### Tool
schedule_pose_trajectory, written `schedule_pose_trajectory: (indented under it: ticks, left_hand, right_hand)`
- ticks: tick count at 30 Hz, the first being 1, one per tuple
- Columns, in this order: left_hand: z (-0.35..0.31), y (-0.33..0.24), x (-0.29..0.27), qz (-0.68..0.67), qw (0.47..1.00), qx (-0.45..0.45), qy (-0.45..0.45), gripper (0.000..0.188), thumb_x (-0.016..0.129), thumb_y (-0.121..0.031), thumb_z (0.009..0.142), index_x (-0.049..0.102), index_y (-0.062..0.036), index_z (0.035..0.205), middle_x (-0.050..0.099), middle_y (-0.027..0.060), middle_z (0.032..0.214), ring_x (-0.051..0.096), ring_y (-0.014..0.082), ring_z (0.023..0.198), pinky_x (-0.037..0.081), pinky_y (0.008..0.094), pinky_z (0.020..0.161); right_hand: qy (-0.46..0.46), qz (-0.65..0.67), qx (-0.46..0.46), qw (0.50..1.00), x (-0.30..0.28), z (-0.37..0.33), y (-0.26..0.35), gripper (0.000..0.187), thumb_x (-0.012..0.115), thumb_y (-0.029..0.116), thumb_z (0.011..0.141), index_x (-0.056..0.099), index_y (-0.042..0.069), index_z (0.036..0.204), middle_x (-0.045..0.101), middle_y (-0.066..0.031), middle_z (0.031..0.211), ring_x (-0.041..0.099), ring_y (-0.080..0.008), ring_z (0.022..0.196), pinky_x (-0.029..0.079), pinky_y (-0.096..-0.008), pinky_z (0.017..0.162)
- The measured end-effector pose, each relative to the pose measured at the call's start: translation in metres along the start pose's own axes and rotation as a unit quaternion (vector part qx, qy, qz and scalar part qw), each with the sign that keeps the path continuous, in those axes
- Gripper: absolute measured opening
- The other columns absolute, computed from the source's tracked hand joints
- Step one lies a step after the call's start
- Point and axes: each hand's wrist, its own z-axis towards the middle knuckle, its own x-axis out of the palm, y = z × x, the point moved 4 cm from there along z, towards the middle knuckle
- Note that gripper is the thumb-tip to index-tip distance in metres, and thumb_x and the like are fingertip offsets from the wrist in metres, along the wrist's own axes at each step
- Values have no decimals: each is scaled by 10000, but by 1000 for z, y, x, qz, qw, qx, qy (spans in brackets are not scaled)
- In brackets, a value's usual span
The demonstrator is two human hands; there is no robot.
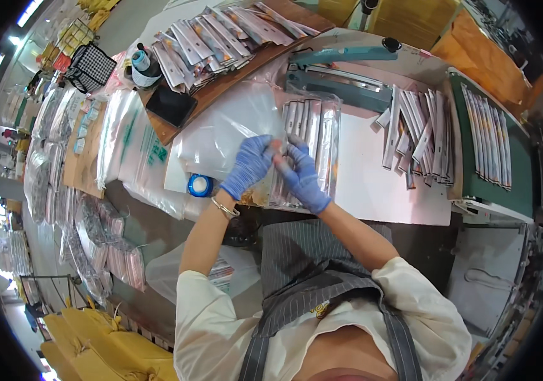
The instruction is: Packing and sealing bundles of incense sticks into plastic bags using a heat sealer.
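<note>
Both my hands wear blue knit gloves and meet over the front of the table. My left hand (250,166) is closed, its fingertips pinching the right edge of a clear plastic bag (233,130) on a flat pile of bags. My right hand (304,178) is closed at the same edge, thumb and fingers pressed together; the exact grip is partly hidden. Just behind and under my right hand, a clear bag filled with slim long packets (312,127) lies on the white tabletop (366,159).
A teal bag sealer (341,87) stands behind, its arm raised. Loose slim packets (417,133) lie right; more fill a green tray (520,146). A wooden board (246,71) carries packets (214,41), a phone (171,106) and a bottle (145,68). A blue tape roll (200,185) sits left.
</note>
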Motion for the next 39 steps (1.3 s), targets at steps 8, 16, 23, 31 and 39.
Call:
schedule_pose_trajectory:
  ticks: [8, 16, 23, 31, 39]
  left_hand:
    - [7, 3, -57, -222, 949, -123, -186, 246, 635, -283, 824, 587, -74, 703, 505, -52, 651, 402, 22, 592, 325, 186, 526]
    - [14, -21, -13, -527, 825, -189, -81, 194, 661, -222, 801, 578, -73, 709, 547, -31, 683, 478, 40, 623, 368, 185, 567]
    - [7, -2, -47, -370, 907, -158, -123, 210, 616, -227, 835, 541, -74, 712, 514, -26, 651, 471, 75, 583, 395, 218, 577]
    - [16, 12, -32, 331, 911, -58, -239, 571, 640, -369, 678, 508, -126, 1178, 224, 299, 1352, 192, 440, 1270, 160, 482, 1053]
    - [9, -137, 46, 303, 916, 182, -191, 365, 584, -173, 654, 564, -126, 1015, 414, 164, 1264, 363, 398, 1172, 265, 508, 982]
  right_hand:
    - [-85, -76, -10, 993, -27, 23, -12, 86, 602, 55, 716, 578, -19, 754, 505, -157, 1154, 459, -301, 1073, 399, -345, 864]
    - [-98, -54, -74, 991, -9, 50, 24, 208, 694, 176, 672, 583, 24, 760, 490, -167, 1154, 434, -348, 1079, 344, -412, 924]
    - [-104, -73, -92, 988, -25, 58, 14, 142, 632, 109, 669, 598, 17, 773, 499, -188, 1139, 441, -378, 1056, 351, -432, 901]
    - [-59, -150, -119, 980, -29, 20, 31, 37, 553, 27, 672, 550, 4, 701, 478, -151, 1207, 386, -383, 1150, 343, -443, 926]
    - [-283, -526, 59, 800, -333, 32, -75, 373, 660, 318, 701, 565, 19, 903, 546, -195, 820, 517, -362, 765, 400, -437, 728]
